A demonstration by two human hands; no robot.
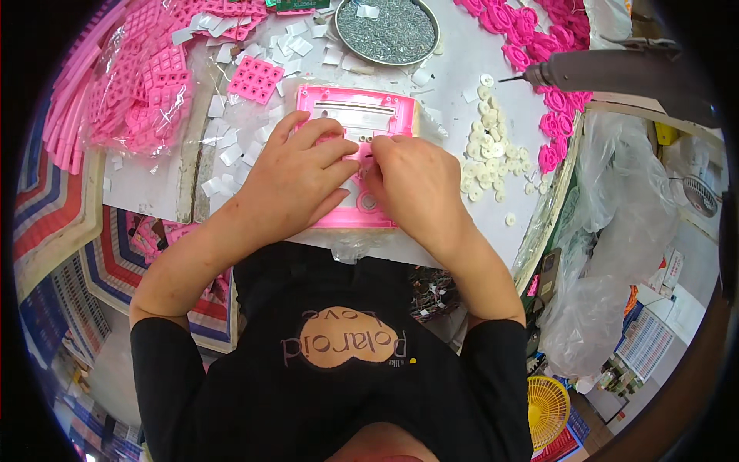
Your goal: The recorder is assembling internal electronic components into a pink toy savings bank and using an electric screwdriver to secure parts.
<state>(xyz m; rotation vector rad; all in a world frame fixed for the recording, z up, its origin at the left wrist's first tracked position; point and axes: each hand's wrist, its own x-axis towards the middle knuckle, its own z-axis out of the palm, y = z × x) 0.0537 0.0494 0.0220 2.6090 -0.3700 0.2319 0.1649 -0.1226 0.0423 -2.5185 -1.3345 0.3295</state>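
A pink plastic toy case (404,102) lies open side up on the table in front of me, with a ring-shaped hole near its lower edge. My left hand (296,177) rests over the left half of the case, its fingers spread and slightly bent. On the right, my right hand (419,181) curls over the case with thumb and fingertips pinched together near its middle. Whatever those fingertips hold is too small and covered to name. Parts of the case's inside are hidden under both hands.
Beyond the case stands a round metal dish (391,64) of small screws (385,31). White round plastic pieces (485,146) lie to the right, under a hanging electric screwdriver (600,73). Pink ring parts (558,123) line the right edge. Bagged pink keypads (146,96) and paper squares (229,154) cover the left.
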